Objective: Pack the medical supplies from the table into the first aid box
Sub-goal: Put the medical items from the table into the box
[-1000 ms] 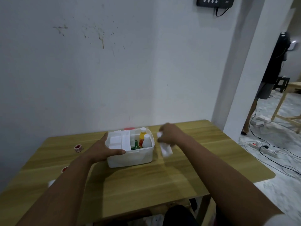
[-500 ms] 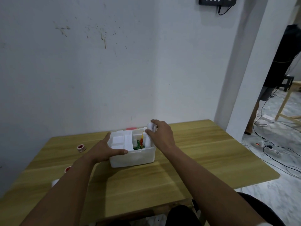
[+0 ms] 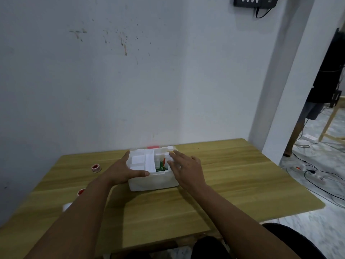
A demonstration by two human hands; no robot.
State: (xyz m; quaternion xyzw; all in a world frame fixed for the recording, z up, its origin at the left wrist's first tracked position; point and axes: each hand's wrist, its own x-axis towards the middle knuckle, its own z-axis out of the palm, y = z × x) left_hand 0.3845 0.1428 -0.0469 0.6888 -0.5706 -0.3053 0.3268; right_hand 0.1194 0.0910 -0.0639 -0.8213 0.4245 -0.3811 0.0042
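A white first aid box stands open in the middle of the wooden table. Inside it I see white packets, a green carton and white bottles at the right end. My left hand grips the box's left front rim, thumb along the edge. My right hand lies over the box's right end with fingers spread, fingertips touching a white item at the box's back right corner. Two red-and-white tape rolls lie on the table to the left.
A small white object lies near my left forearm. The wall runs just behind the table. To the right, a person stands in a doorway, with cables and a power strip on the floor.
My right hand carried a white packet from the table's right side to the box's right end. The hand now lies flatter over the box. My left hand kept its grip on the box.
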